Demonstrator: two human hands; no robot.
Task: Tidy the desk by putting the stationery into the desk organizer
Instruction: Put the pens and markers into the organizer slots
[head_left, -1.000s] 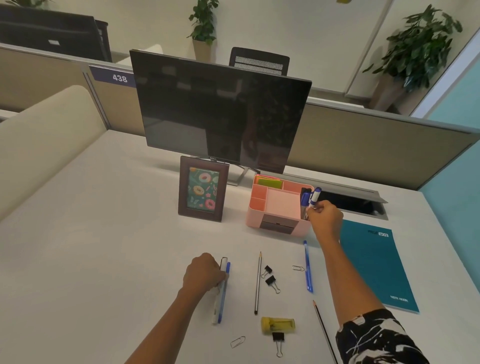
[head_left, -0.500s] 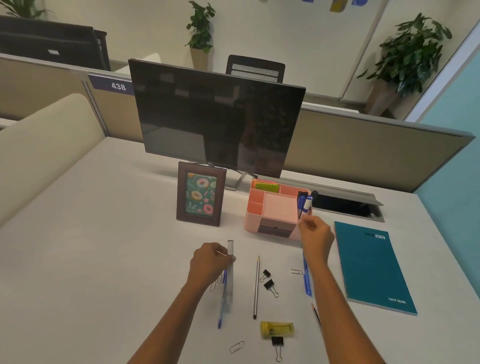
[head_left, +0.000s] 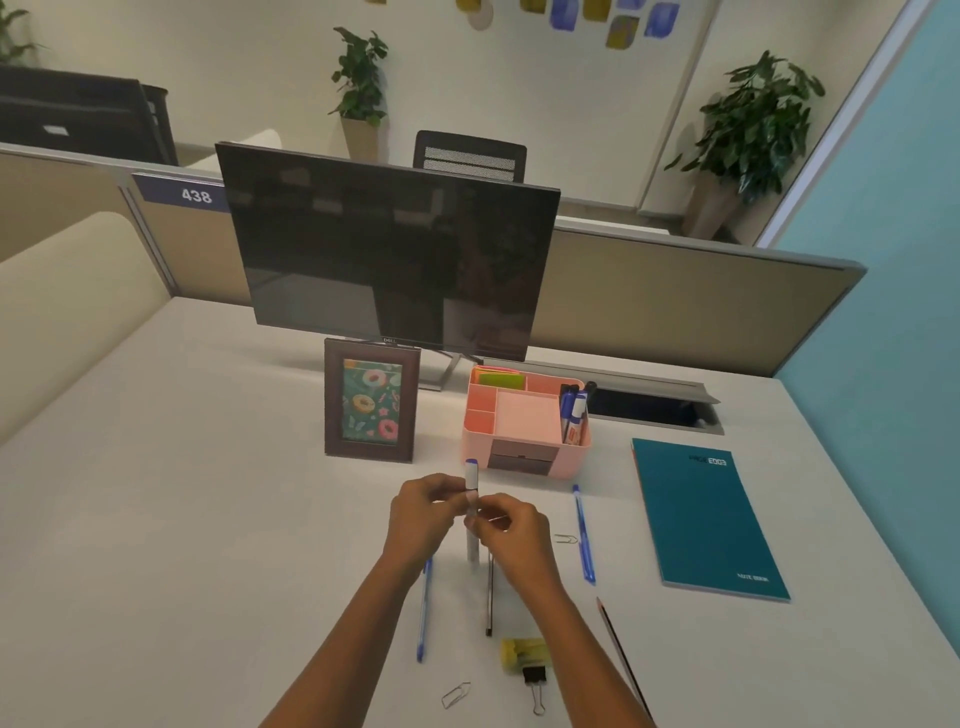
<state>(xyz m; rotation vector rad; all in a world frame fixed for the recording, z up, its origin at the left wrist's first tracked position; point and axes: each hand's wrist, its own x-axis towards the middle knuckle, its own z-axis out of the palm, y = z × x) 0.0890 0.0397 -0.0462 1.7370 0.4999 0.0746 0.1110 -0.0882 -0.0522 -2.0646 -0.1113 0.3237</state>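
Both hands meet over the middle of the desk (head_left: 208, 519), well short of the desk organizer (head_left: 474, 441) near the far edge. The left hand (head_left: 423, 514) and right hand (head_left: 511, 530) each pinch the upright marker (head_left: 471, 477) with curled fingers, below its cap. It looks light, stiff and smooth, so it may slip. The barrel seems a safer hold than the cap.

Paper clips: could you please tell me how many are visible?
2. One paper clip lies beside the rightmost blue pen; the other near the front edge, left of the binder clip. The hands may hide more.
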